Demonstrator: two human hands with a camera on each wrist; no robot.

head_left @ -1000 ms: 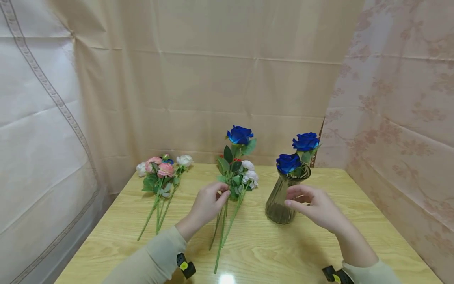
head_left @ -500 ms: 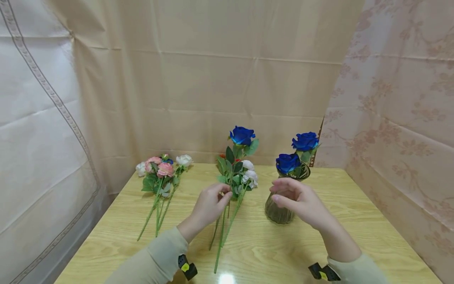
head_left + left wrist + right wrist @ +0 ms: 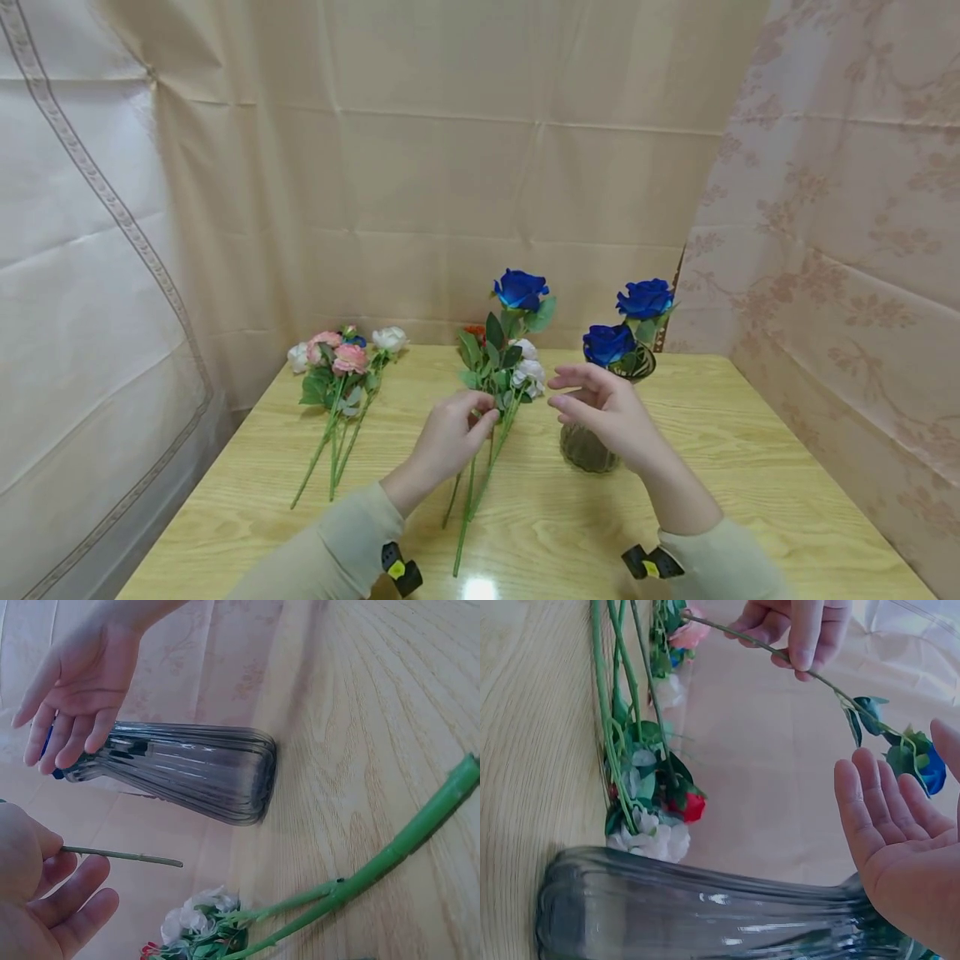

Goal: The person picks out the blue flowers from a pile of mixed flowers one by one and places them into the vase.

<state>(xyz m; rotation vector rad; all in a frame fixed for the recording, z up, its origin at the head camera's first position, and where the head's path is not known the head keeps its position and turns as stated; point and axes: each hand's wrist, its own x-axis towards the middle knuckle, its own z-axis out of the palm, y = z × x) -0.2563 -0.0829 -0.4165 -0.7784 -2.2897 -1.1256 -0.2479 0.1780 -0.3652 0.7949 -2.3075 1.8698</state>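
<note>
My left hand [image 3: 444, 442] pinches the stem of a blue rose [image 3: 521, 289] between thumb and fingers, and the rose stands upright above the table. In the right wrist view its thin stem [image 3: 817, 676] and leaves show clear of the table. My right hand [image 3: 611, 414], fingers relaxed and slightly bent, holds nothing; it hovers in front of the ribbed grey glass vase [image 3: 588, 450] and hides part of it. Two blue roses [image 3: 609, 344] stand in the vase. In the left wrist view the vase [image 3: 187, 769] is seen just beyond the right palm.
Beneath the held rose lie white flowers [image 3: 528, 375] and a red flower [image 3: 474, 332], their green stems toward the front. A second bunch with pink flowers [image 3: 350, 358] and white ones lies at the left. Curtains [image 3: 450, 167] surround the wooden table [image 3: 675, 500].
My right hand has moved left, from beside the vase to in front of it, toward the left hand. The left hand has shifted slightly right with the blue rose.
</note>
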